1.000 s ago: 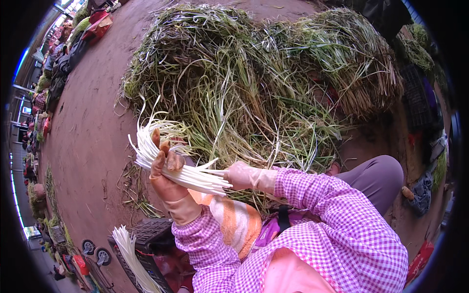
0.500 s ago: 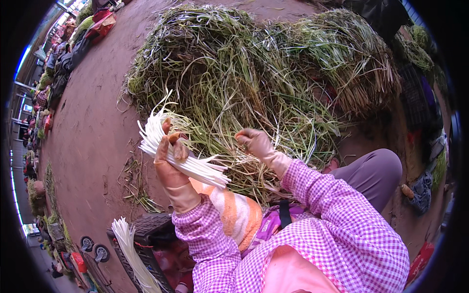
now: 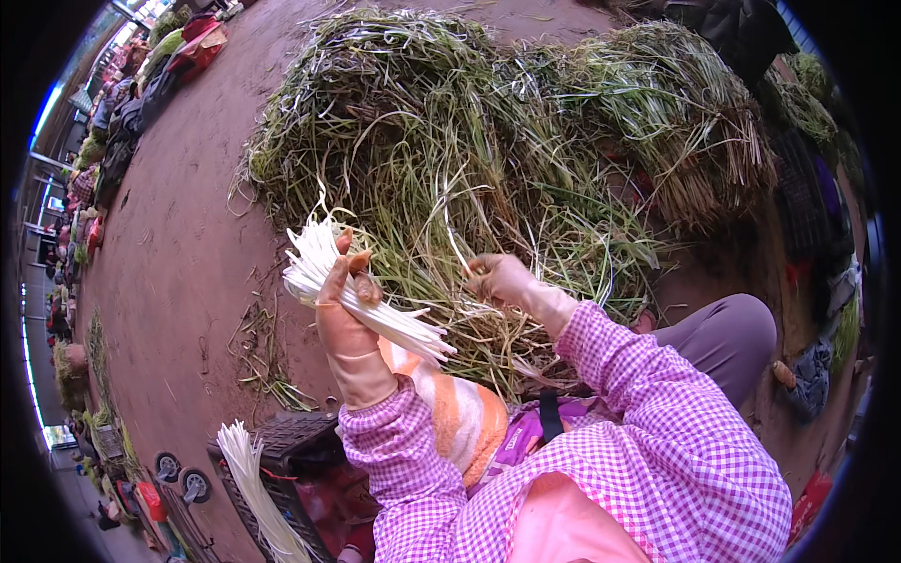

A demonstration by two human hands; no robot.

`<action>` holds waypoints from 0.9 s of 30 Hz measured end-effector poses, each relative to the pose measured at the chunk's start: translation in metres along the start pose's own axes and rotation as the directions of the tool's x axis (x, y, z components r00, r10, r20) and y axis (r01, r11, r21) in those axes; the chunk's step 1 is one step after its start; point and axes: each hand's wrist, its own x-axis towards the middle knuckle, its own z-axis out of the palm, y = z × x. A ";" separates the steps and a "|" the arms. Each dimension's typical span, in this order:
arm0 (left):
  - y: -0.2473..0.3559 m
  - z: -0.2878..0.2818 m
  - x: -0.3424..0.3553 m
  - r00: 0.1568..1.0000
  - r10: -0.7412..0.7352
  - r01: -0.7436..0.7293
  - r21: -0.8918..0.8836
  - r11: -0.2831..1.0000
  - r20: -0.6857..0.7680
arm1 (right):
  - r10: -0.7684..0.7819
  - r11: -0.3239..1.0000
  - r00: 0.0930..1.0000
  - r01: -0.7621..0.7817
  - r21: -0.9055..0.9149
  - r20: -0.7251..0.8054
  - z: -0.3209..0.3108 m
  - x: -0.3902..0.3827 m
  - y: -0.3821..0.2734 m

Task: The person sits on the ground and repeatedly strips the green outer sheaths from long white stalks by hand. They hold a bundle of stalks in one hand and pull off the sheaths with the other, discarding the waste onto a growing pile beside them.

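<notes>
My left hand (image 3: 349, 324) is closed round a thick bundle of thin white vegetable stalks (image 3: 383, 317), with its fingertips showing above them. To its right, my right hand (image 3: 502, 280) pinches a single pale stalk (image 3: 457, 242) near its lower end; the stalk's thin upper end curls over the pile. Both hands seem to be in thin, stained gloves. Just beyond them lies a large tangled heap of green stalks and leaves (image 3: 404, 150), with dry, straw-coloured bits on its near side.
Another bunch of white stalks (image 3: 253, 479) leans on a dark plastic crate (image 3: 291, 436) at lower left. An orange-striped towel (image 3: 460, 413) covers my lap. Small wheels (image 3: 195, 485) stand left of the crate. Loose green scraps (image 3: 267, 361) litter the brown floor (image 3: 178, 263).
My right hand has moved slightly right and now shows a pale stalk pinched in its fingers. My left hand, still round the bundle, has shifted a little to the right.
</notes>
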 end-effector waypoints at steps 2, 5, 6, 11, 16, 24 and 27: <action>0.000 0.001 -0.001 0.999 -0.039 0.041 0.091 0.995 -0.023 | 0.254 0.956 0.952 -0.220 -0.194 0.171 0.010 -0.034 0.002; 0.000 -0.002 -0.006 0.997 -0.046 0.060 0.241 0.969 -0.066 | 0.377 0.907 0.747 -0.179 -0.381 0.547 0.034 -0.098 0.016; 0.002 -0.003 -0.007 0.996 -0.067 0.078 0.241 0.967 -0.054 | 0.288 0.905 0.771 -0.025 -0.425 0.567 0.038 -0.113 0.016; 0.015 -0.013 -0.006 0.997 -0.077 0.076 0.194 0.978 -0.001 | -0.388 0.902 0.903 0.330 0.279 0.184 0.017 -0.124 0.001; 0.012 -0.017 -0.007 0.998 -0.061 0.064 0.158 0.985 -0.023 | -0.334 0.858 0.941 0.323 -0.400 0.044 0.023 -0.079 0.009; 0.004 -0.008 -0.003 0.976 0.008 0.056 0.287 0.956 -0.217 | -0.139 0.990 0.989 0.141 -0.033 0.045 0.028 -0.022 0.025; 0.002 -0.003 -0.003 0.980 0.015 0.051 0.319 0.946 -0.200 | -0.074 0.997 0.996 0.073 0.019 0.052 0.011 -0.003 0.025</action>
